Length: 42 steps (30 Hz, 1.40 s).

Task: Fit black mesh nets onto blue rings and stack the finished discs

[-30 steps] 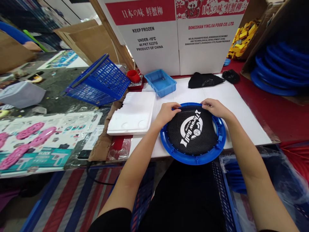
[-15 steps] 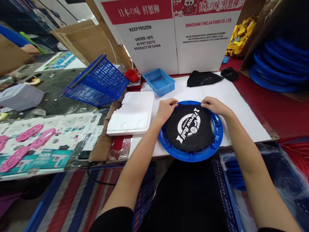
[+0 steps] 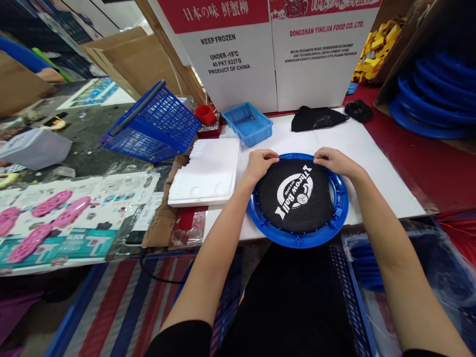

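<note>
A blue plastic ring [image 3: 297, 241] lies at the front edge of the white board, with a black mesh net [image 3: 267, 196] across its opening. White "Throw Ball" lettering is printed on the net. My left hand [image 3: 261, 164] pinches the net's edge at the ring's far left. At the far right, my right hand [image 3: 334, 161] pinches the same edge between thumb and fingers. Small pegs line the ring's inner rim, and a narrow gap shows between net and ring on the right side. The fingertips partly hide the edge they grip.
Behind the ring are a blue tray [image 3: 249, 126] and black mesh pieces [image 3: 318, 119]. A foam slab [image 3: 208, 173] and blue basket [image 3: 152, 124] stand left. Blue rings [image 3: 431, 99] are stacked in a box at right. A printed white carton [image 3: 245, 89] rises at the back.
The whole view has shifted slightly. Both hands keep their pinch on the net's far edge, and the ring and net look nearly the same.
</note>
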### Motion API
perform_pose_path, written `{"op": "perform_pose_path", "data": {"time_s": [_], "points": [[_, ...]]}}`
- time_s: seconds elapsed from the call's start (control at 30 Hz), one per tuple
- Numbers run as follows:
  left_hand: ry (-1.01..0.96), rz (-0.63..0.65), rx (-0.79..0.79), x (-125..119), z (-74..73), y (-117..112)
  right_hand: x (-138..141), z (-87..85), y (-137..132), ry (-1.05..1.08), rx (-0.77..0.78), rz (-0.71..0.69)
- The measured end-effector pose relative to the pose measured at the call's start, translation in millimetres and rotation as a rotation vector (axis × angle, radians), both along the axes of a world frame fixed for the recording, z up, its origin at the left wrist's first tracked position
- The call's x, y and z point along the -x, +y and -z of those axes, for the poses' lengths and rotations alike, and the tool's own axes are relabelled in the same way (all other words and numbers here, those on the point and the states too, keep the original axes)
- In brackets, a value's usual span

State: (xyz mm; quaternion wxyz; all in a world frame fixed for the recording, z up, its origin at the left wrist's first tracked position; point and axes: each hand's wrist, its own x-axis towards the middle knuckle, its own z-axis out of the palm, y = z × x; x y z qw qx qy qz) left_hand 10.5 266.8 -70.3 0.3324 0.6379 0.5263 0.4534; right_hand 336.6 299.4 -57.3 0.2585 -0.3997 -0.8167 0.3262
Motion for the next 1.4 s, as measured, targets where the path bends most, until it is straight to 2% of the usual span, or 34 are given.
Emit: {"op": "perform_pose_path", "data": {"time_s": [0.17,0.33,0.4,0.5,0.7,0.83,1.03,1.23,1.3,1.4], "points": [[0.117,0.033,-0.065,3,-2.4,-3,-1,-3.6,-2,-0.009,0.019,-0.019],[0.355,0.118,-0.217,7,-9.7,-4,-1,-3.0,-1,-0.011,0.029,-0.035],[0.393,0.126,-0.238,8,-10.4,-3,-1,-3.0,-1,-0.015,0.026,-0.039],[0.309,0.088,-0.175,7,-9.6,-1,-1,-2.8,-1,-0.022,0.022,-0.042],[-0.034,0.029,0.039,2,-6.7,1,-2,2.9,4,-0.007,0.011,-0.061],[-0.077,0.036,0.113,2,-2.1,5,-2,7.1,8,-0.001,0.011,-0.069],[0.025,0.037,0.092,5,3.1,9,-2,9.2,10,0.009,0.015,-0.046],[0.178,0.015,-0.036,2,-12.8,-2,-1,2.9,4,-0.003,0.039,-0.026],[0.327,0.071,-0.132,-2,-19.1,-10,-1,2.4,4,-0.01,0.034,-0.024],[0.553,0.233,-0.261,-5,-23.3,-21,1,0.5,0,-0.011,0.024,0.018]]}}
